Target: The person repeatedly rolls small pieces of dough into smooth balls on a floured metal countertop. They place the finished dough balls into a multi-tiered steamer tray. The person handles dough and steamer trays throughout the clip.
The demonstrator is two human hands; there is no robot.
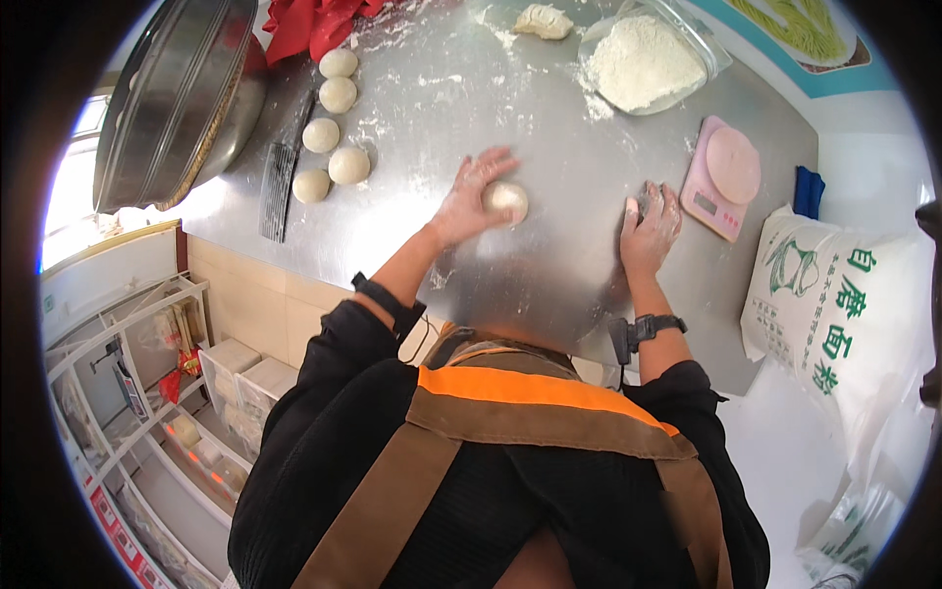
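My left hand [475,199], floured, rests around the left side of a round dough ball [506,200] on the steel table [559,272], with its thumb and fingers apart. To the right, my right hand [651,230] lies near the pink kitchen scale [723,177], fingers bent; what is under its fingers I cannot tell. Several more dough balls [349,166] stand in an uneven row at the left, beside a dark comb-like tool [278,193]. At the far side are an irregular dough piece [544,22] and a clear container of flour [646,62].
Large metal steamers or pans [173,103] stand at the upper left, near a red bag [305,26]. A white flour sack [831,294] bearing writing and a folded blue cloth [809,192] are at the right. A shelving rack [118,383] stands at lower left.
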